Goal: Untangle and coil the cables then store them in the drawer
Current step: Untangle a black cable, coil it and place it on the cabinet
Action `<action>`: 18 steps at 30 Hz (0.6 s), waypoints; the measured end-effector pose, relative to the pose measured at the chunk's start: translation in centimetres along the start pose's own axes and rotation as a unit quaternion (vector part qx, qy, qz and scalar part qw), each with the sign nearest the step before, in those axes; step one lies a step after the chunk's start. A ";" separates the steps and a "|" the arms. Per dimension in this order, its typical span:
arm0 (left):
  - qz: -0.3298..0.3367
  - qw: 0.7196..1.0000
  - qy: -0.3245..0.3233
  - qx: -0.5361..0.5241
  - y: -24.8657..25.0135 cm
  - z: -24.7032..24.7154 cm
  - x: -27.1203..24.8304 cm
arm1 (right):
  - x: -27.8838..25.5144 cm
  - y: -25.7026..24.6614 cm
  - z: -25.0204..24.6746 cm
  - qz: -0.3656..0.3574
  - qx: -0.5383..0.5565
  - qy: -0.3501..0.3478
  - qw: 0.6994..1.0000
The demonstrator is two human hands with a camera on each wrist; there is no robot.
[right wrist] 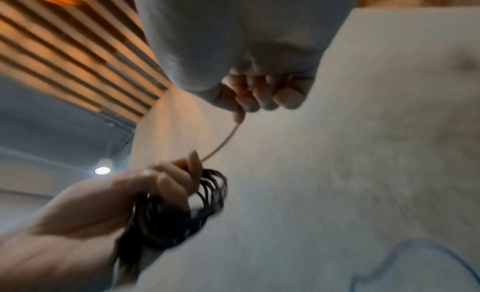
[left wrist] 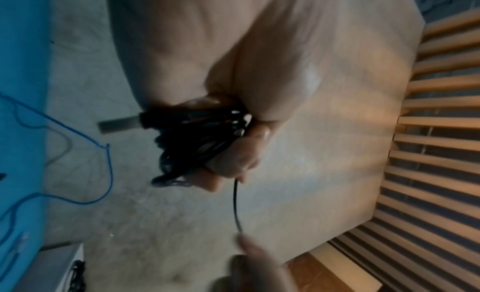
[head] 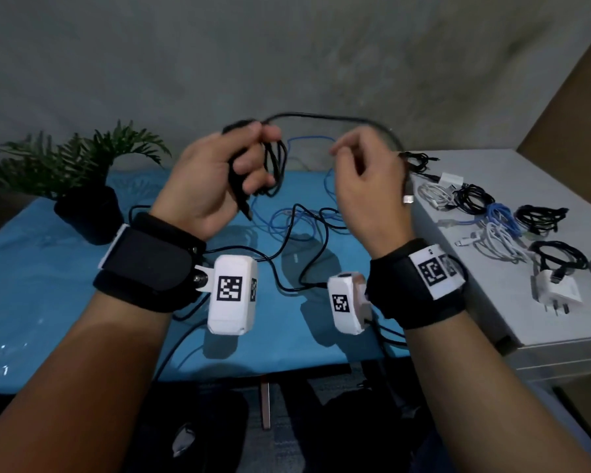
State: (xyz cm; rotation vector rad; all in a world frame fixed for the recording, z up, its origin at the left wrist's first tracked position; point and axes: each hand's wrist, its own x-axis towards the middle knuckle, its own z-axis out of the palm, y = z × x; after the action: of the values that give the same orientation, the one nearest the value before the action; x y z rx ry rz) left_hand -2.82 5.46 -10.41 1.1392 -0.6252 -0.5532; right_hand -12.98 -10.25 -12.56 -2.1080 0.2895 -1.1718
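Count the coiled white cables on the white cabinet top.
2. One coiled white cable lies toward the white cabinet top's far end; the other sits nearer, just before the coiled blue cable. Others may lie beyond the frame edge.

Hands: two, left hand (head: pixel 215 179) and right hand (head: pixel 369 189)
Wrist cameras: two
Black cable in hand (head: pixel 273 158): one
Loose cables on blue table (head: pixel 31 285): several, count unclear
Coiled bundles on white cabinet (head: pixel 512 312): about seven
Potted plant (head: pixel 82 186): one
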 end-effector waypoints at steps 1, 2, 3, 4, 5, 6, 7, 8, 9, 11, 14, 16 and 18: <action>-0.017 1.000 -0.009 0.023 -0.2 0.1 -0.1 | 0.2 -1.1 -0.7 -0.040 0.003 0.033 0.999; -0.031 0.998 -0.012 0.044 -0.5 0.3 -0.2 | 0.3 -2.1 -1.3 -0.069 0.008 0.043 0.997; -0.041 0.997 -0.011 0.058 -0.7 0.5 -0.3 | 0.3 -3.0 -2.0 -0.079 0.020 0.030 0.996; -0.049 0.997 -0.005 0.066 -0.9 0.6 -0.3 | 0.3 -3.9 -2.6 -0.072 0.052 -0.004 0.996; -0.058 0.996 -0.001 0.071 -1.0 0.8 -0.3 | 0.2 -4.5 -2.9 -0.061 0.092 -0.043 0.993; -0.068 0.995 0.000 0.076 -1.1 0.9 -0.3 | 0.1 -5.0 -3.1 -0.054 0.123 -0.070 0.988; -0.079 0.993 -0.005 0.084 -1.1 1.1 -0.3 | 0.0 -5.4 -3.2 -0.051 0.140 -0.085 0.985; -0.091 0.991 -0.011 0.093 -1.2 1.2 -0.4 | 0.0 -5.5 -3.2 -0.046 0.160 -0.094 0.982; -0.101 0.989 -0.017 0.103 -1.2 1.4 -0.4 | -0.1 -5.4 -3.0 -0.031 0.195 -0.108 0.974; -0.115 0.986 -0.021 0.119 -1.3 1.6 -0.5 | -0.2 -5.1 -2.8 0.024 0.286 -0.133 0.949; -0.126 0.985 -0.036 0.113 -1.4 2.0 -0.5 | -0.2 -4.1 -2.5 0.099 0.364 -0.146 0.915; -0.132 0.986 -0.056 0.079 -1.3 2.2 -0.6 | -0.2 -3.4 -1.6 0.121 0.298 -0.160 0.933; -0.136 0.987 -0.077 0.046 -1.1 2.4 -0.6 | -0.4 -2.6 -0.7 0.136 0.217 -0.185 0.949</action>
State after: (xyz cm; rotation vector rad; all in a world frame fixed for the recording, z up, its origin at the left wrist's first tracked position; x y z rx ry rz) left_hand -5.04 3.97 -10.88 1.2863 -0.6361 -0.8590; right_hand -14.10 -8.44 -10.84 -1.7797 0.1271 -0.5950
